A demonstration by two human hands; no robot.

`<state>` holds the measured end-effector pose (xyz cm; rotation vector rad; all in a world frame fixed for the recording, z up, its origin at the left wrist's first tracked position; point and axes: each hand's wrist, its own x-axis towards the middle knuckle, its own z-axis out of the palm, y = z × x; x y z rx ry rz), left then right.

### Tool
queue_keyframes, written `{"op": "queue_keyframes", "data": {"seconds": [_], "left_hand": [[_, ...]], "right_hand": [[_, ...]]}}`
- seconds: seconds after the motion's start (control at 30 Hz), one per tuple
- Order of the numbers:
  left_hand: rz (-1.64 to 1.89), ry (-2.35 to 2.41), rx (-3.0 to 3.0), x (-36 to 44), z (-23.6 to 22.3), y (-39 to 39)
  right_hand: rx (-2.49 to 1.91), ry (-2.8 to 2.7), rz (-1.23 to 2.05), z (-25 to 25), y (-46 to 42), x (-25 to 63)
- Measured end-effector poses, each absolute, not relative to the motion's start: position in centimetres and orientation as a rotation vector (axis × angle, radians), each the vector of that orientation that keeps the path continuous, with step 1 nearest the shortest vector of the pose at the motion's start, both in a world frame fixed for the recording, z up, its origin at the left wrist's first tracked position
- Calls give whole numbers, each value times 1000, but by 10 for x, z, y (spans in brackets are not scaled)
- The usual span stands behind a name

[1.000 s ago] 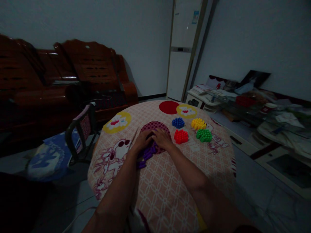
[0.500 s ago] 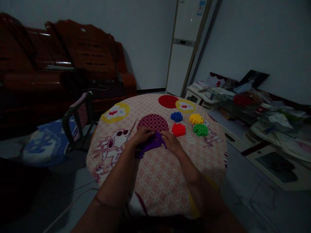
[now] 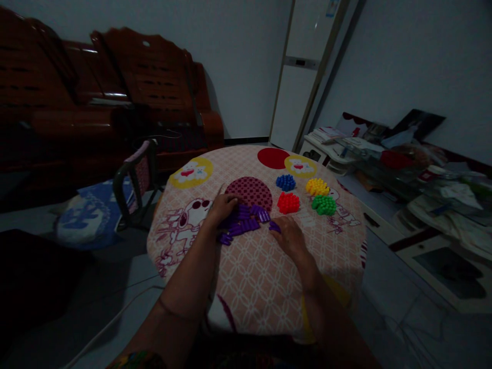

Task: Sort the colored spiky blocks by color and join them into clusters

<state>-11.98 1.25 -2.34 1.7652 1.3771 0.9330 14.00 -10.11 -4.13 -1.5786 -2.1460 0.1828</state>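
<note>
A cluster of purple plastic pieces (image 3: 246, 225), ridged and finger-like, lies on the round table in front of me. My left hand (image 3: 223, 209) rests at the cluster's left edge, its fingers stretched out over the pieces. To the right of the cluster, my right hand (image 3: 289, 234) has its fingers bent down over a separate purple piece (image 3: 274, 226), which shows partly under the fingertips. Just beyond my right hand stand clumps of knobbly plastic in red (image 3: 288, 203), blue (image 3: 285, 182), yellow (image 3: 317, 186) and green (image 3: 324, 205).
A patterned cloth (image 3: 253, 287) covers the round table. To the left are a chair (image 3: 136, 179) and a wooden sofa (image 3: 154, 87). On the right runs a low cabinet (image 3: 384, 225) heaped with papers and bags. A tall white unit (image 3: 294, 97) stands in the corner.
My right hand has moved right, away from the cluster, with a purple piece under its fingers. My left hand has drawn slightly apart from it, uncovering more purple pieces. The view has shifted slightly.
</note>
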Motion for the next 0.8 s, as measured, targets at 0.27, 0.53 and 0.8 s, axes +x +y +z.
{"op": "queue_keyframes", "data": {"seconds": [0.27,0.53,0.8], "left_hand": [[958,1488,1709,-139,-22,12],[445,1615,2068,-166,12,-15],[385,1663,2180,-158,13,-23]], "right_hand": [[-1600,-1879,207,-44,-108,171],[-1727,-1462,385,-39,-113,202],[-1583,-1270,556,-48,-110,205]]}}
